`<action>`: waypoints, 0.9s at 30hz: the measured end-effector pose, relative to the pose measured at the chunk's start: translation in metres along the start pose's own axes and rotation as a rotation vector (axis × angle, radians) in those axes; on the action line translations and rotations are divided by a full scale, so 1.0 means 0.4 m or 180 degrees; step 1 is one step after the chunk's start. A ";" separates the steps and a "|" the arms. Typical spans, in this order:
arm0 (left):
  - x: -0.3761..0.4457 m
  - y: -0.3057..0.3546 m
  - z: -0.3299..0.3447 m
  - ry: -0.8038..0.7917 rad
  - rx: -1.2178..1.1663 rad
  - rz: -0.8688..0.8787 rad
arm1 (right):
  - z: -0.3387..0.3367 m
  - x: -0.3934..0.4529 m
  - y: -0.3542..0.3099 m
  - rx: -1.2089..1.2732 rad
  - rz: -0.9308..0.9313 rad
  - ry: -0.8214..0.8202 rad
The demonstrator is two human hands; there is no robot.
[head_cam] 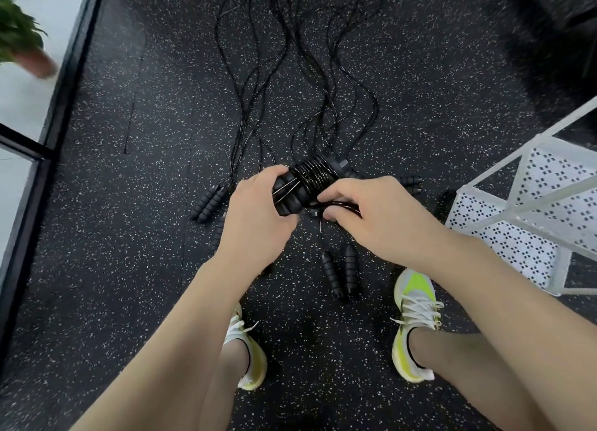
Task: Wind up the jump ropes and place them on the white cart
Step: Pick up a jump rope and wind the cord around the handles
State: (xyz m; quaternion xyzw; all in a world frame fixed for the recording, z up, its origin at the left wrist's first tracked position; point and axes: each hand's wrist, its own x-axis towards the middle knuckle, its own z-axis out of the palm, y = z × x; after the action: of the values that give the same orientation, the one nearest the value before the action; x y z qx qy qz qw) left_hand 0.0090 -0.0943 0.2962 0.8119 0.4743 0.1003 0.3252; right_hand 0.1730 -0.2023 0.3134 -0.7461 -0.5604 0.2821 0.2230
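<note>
Hands: left hand [255, 210] grips the foam handles of the wound jump rope [307, 181]; right hand [371, 214] pinches the last loop of cord just below the coil.
Bundle: held in the air at mid-scene over the floor, cord wrapped in tight turns around the paired handles.
Step in hand: judged to be securing the tail; keep the left grip firm so the turns do not slip, pull the end snug and tuck it under a wrap.
Loose ropes [290, 75]: several cords run far up the floor, still unwound; handle pairs lie left [208, 204] and near [340, 275], between the shoes [415, 320].
White cart [523, 210]: right, close by, its perforated shelf open to receive the bundle.
In the way: cords underfoot could snag a step.
Plant [19, 39]: far left, apart.
</note>
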 end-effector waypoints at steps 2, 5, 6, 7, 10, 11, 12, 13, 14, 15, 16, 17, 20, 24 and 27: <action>-0.002 0.005 -0.001 -0.0096 0.0078 0.0062 | -0.006 -0.005 -0.001 -0.0293 -0.0081 0.0115; -0.010 0.012 0.001 -0.0396 0.0249 0.0269 | -0.028 -0.007 0.003 -0.0683 -0.0314 0.0323; -0.013 0.012 0.004 -0.0539 0.0279 0.0384 | -0.035 -0.004 0.009 -0.0729 -0.0402 0.0334; -0.016 0.011 0.007 -0.0673 0.0285 0.0506 | -0.042 0.002 0.016 -0.0768 -0.0509 0.0332; -0.018 0.004 0.012 -0.0960 0.0252 0.0620 | -0.051 0.016 0.041 -0.0952 -0.0712 0.0344; -0.017 0.003 0.012 -0.1022 0.0253 0.0635 | -0.052 0.018 0.047 -0.0975 -0.0735 0.0351; -0.017 0.002 0.011 -0.1081 0.0253 0.0659 | -0.053 0.019 0.055 -0.0947 -0.0759 0.0350; -0.017 0.004 0.008 -0.1135 0.0239 0.0673 | -0.053 0.019 0.059 -0.0899 -0.0783 0.0334; -0.019 0.005 0.004 -0.1195 0.0212 0.0644 | -0.053 0.020 0.063 -0.0845 -0.0803 0.0331; -0.020 0.006 0.000 -0.1270 0.0184 0.0591 | -0.055 0.021 0.068 -0.0791 -0.0808 0.0328; -0.023 0.008 -0.004 -0.1367 0.0154 0.0532 | -0.058 0.023 0.074 -0.0714 -0.0806 0.0331; -0.026 0.009 -0.006 -0.1467 0.0123 0.0498 | -0.061 0.025 0.079 -0.0630 -0.0784 0.0333; -0.037 0.013 -0.008 -0.1608 -0.0016 0.0530 | -0.067 0.031 0.096 -0.0296 -0.0696 0.0293; -0.043 0.024 -0.019 -0.1553 -0.0383 0.0599 | -0.079 0.034 0.108 0.0587 -0.0207 0.0109; -0.046 0.037 -0.038 -0.1606 -0.0810 0.0507 | -0.090 0.034 0.115 0.1113 0.0167 -0.0119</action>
State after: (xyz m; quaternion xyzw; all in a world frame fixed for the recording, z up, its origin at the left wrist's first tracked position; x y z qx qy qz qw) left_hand 0.0026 -0.1081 0.3199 0.7986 0.2969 -0.0209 0.5231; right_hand 0.2326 -0.2023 0.3079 -0.7049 -0.4872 0.3949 0.3314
